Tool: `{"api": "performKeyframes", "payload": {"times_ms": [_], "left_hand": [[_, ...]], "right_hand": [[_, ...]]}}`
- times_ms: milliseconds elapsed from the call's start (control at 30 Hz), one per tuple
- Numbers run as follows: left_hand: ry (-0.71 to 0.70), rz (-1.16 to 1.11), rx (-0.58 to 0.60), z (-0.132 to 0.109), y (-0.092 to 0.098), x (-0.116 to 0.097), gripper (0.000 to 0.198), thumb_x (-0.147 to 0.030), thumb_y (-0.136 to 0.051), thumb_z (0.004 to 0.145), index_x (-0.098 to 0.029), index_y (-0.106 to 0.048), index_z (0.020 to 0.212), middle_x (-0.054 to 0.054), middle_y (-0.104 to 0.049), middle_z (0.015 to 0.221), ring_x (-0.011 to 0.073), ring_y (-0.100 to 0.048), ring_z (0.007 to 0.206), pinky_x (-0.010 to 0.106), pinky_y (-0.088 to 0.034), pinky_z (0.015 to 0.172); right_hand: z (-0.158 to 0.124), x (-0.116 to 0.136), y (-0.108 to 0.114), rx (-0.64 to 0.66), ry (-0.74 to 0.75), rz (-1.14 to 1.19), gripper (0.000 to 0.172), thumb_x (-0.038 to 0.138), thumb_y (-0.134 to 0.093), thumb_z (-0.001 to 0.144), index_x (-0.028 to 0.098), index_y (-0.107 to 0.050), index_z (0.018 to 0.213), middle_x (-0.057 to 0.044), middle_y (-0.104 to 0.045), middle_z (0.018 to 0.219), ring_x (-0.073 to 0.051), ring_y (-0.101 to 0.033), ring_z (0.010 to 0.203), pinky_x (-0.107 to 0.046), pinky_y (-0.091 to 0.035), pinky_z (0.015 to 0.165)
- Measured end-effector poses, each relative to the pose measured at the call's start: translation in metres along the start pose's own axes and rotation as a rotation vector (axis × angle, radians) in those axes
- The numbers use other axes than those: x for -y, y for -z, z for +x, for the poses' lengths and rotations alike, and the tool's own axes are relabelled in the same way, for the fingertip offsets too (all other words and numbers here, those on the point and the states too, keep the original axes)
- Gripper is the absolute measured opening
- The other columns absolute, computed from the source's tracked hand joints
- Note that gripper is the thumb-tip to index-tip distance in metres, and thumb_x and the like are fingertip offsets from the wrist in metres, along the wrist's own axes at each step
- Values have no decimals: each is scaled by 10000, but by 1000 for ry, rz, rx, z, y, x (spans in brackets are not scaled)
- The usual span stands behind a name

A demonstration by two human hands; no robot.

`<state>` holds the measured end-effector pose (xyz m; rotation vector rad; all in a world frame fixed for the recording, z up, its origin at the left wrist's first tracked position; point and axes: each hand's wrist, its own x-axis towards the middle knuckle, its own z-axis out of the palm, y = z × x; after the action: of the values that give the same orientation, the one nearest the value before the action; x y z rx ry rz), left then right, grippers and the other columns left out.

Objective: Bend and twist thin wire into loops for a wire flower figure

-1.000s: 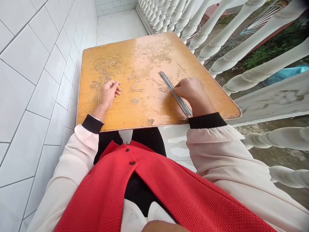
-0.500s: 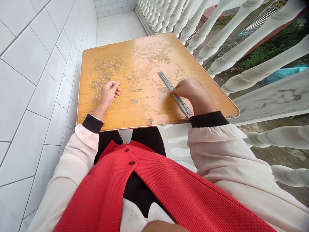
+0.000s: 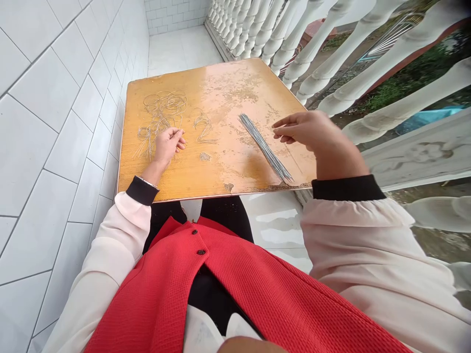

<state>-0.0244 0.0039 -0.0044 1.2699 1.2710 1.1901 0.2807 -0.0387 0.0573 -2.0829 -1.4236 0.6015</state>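
A straight bundle of thin grey metal wires (image 3: pixel 263 146) lies slantwise on the wooden table (image 3: pixel 224 169). Just right of it, my right hand (image 3: pixel 307 131) is raised with thumb and fingers pinched together. A faint thin wire seems to run down from that pinch, nearly parallel to the bundle. My left hand (image 3: pixel 169 144) is closed in a pinch over the table's left side; whatever lies between its fingertips is too small to make out. Beside and behind it spread loose, looped wires (image 3: pixel 165 105). A smaller group of bent wires (image 3: pixel 204 128) rests to its right.
White tiled wall (image 3: pixel 55 108) runs close along the left. A white balustrade (image 3: pixel 338 98) stands along the right, near the table's edge. The tabletop has worn, peeling patches (image 3: pixel 243 90). My lap is under the near edge.
My right hand has come off the wire bundle and moved right, away from it. My left hand stays almost where it was, still pinched.
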Motion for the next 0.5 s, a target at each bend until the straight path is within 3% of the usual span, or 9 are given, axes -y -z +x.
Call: {"api": "performKeyframes", "payload": {"times_ms": [67, 133, 200, 267, 367, 433, 500], "left_hand": [[-25, 26, -28, 0, 1, -1, 117, -177, -571, 986, -200, -635, 891, -53, -643, 648, 29, -574, 502, 159, -370, 494], [-98, 71, -81, -1, 3, -4, 89, -177, -586, 974, -224, -661, 970, -33, -691, 750, 42, -619, 576, 157, -424, 548], [-218, 134, -155, -3, 6, -7, 128, -172, -602, 961, -241, -682, 1034, 0, -733, 921, 63, -678, 721, 160, -488, 656], [-369, 236, -198, -4, 10, -9, 182, -166, -618, 946, -250, -699, 1085, 34, -725, 1124, 101, -706, 934, 183, -524, 816], [-579, 533, -136, -3, 19, -8, 256, -164, -596, 942, -243, -716, 1153, 76, -663, 1330, 196, -632, 1214, 305, -476, 1080], [-651, 751, -76, 2, 25, -4, 274, -168, -543, 955, -230, -723, 1153, 83, -673, 1307, 236, -595, 1242, 389, -447, 1132], [-677, 908, -44, 7, 30, 0, 303, -161, -469, 975, -221, -730, 1117, 78, -705, 1205, 245, -596, 1178, 423, -477, 1084]], "right_hand": [[-13, 15, 9, -35, -67, 67, 170, -10, -655, 845, 139, -705, 783, -18, -583, 618, -94, -451, 531, -320, -347, 566], [-25, 33, 13, -35, 42, 88, 165, 13, -650, 852, 125, -771, 866, -9, -568, 638, -90, -416, 543, -329, -349, 582], [-33, 51, 7, 53, 161, 45, 183, 42, -666, 850, 135, -808, 918, -19, -609, 659, -92, -421, 547, -323, -356, 582], [-34, 68, -12, 190, 288, -36, 237, 13, -651, 828, 153, -825, 909, -25, -652, 684, -106, -481, 584, -306, -390, 603], [-28, 86, -53, 352, 449, -73, 229, 38, -652, 802, 189, -824, 815, -18, -666, 658, -140, -562, 624, -306, -436, 660], [-22, 91, -76, 366, 577, -84, 222, 42, -656, 769, 201, -811, 763, -13, -676, 657, -151, -588, 650, -311, -448, 702], [-16, 90, -92, 365, 644, -76, 224, 55, -635, 768, 189, -812, 793, -21, -685, 675, -155, -595, 662, -313, -448, 707]]}}
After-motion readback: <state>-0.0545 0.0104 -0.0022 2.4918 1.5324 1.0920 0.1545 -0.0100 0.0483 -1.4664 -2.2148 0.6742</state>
